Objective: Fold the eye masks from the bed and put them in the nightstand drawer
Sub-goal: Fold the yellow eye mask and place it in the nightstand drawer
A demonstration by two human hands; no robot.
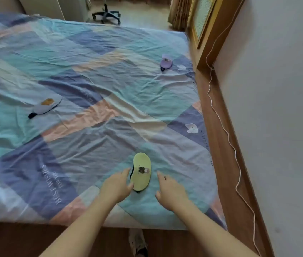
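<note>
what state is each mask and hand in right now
green mask: unfolded, flat on the bed, between both hands
blue mask: unfolded, flat, strap poking out
purple mask: lying bunched, far side, untouched
left hand: open, fingers touching the green mask's edge
right hand: open, just beside the green mask, holding nothing

single head-worn wide-angle view, forward and down over the bed [91,89] from its near edge

a white cord [219,115] trails along the wall near a chair base [106,14].
</note>
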